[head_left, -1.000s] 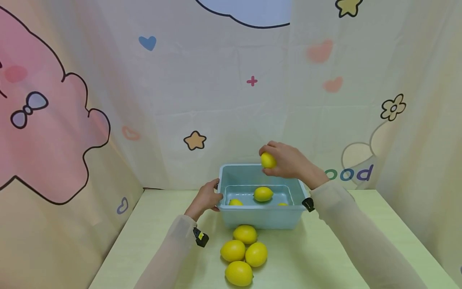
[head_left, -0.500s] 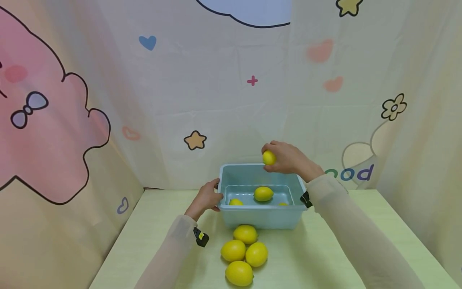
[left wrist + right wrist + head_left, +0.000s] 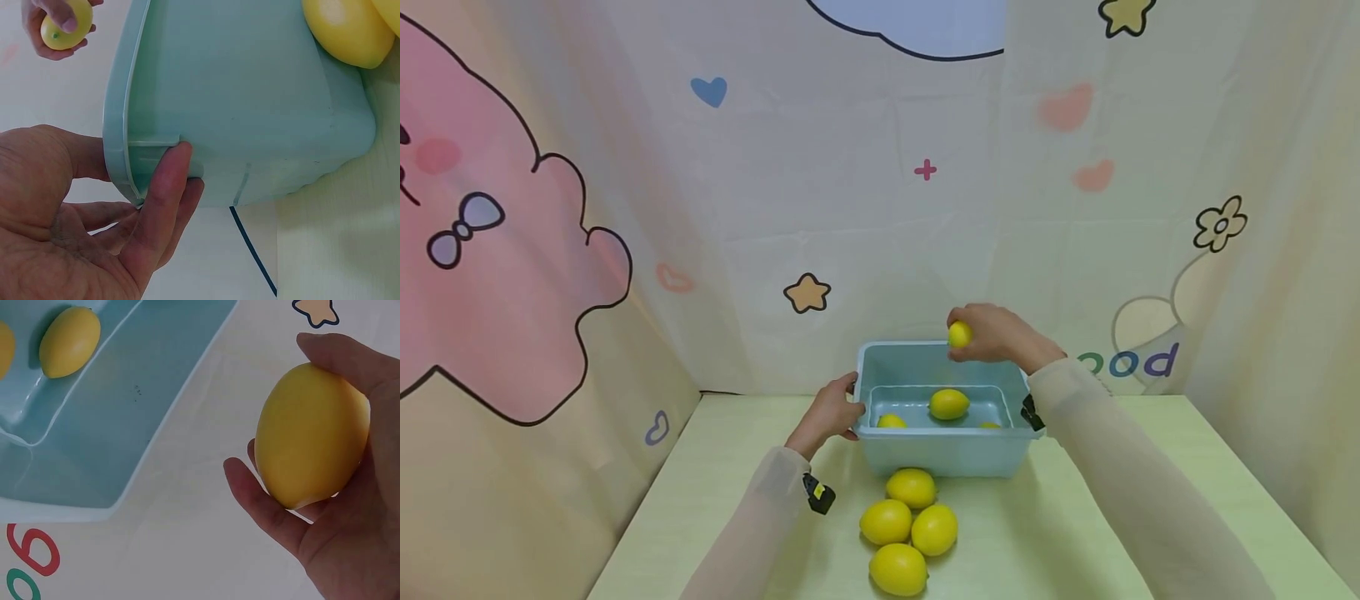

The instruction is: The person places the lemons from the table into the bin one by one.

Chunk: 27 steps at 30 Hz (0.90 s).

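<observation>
My right hand (image 3: 992,336) grips a yellow lemon (image 3: 312,437) above the back rim of a light blue plastic bin (image 3: 943,454). Thumb and fingers wrap around the fruit's sides in the right wrist view. At the bin's left end, my left hand (image 3: 829,414) holds the rim, thumb on one side and fingertips (image 3: 172,165) under the lip in the left wrist view. Inside the bin lies one lemon (image 3: 949,404) in full sight; a second lemon (image 3: 891,422) and a third are partly hidden by the front wall.
Several lemons lie clustered on the pale table (image 3: 1075,517) before the bin, the nearest lemon (image 3: 898,570) close to the bottom of the head view. A printed curtain (image 3: 865,167) hangs right behind the table, with more fabric at both sides. Each wrist wears a small black device (image 3: 818,493).
My right hand, still gripping the lemon, has shifted slightly to the right and, in the last half second, a little lower. The left hand and the bin stay in place.
</observation>
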Motion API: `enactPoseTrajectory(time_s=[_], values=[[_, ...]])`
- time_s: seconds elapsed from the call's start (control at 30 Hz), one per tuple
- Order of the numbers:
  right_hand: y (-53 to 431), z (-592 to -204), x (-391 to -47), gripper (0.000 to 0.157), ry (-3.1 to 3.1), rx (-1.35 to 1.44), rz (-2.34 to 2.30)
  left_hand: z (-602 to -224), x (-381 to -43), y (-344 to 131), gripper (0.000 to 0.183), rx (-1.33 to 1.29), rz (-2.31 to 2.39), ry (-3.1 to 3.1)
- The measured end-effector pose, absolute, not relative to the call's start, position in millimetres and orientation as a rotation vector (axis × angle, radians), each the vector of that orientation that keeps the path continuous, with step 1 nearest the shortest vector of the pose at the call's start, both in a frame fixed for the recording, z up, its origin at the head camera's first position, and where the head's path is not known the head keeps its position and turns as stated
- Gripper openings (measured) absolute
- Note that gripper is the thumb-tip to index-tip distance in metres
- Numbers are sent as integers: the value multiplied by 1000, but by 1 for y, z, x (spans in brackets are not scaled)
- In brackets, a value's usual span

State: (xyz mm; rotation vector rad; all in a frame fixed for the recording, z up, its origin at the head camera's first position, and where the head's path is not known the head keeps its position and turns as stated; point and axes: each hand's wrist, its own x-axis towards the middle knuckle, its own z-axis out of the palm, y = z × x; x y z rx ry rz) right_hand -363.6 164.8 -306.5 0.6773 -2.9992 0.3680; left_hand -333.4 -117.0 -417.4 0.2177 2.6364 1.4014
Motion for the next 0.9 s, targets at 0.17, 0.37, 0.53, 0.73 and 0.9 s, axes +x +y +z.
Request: enactPoseTrajectory(time_s=[0.17, 0.37, 0.53, 0.73, 0.9], values=[[163, -310, -369, 43, -3058, 649, 351, -417, -334, -116, 53, 217, 1400, 2649], [163, -317, -373, 45, -3118, 650, 378, -417, -332, -115, 52, 227, 1408, 2644], [162, -323, -373, 47, -3138, 651, 406, -418, -331, -116, 53, 236, 1417, 2632], [164, -331, -378, 45, -3164, 651, 410, -418, -331, -116, 54, 237, 1425, 2633], [168, -338, -382, 44, -3209, 613, 433, -418, -331, -115, 55, 226, 1428, 2633]])
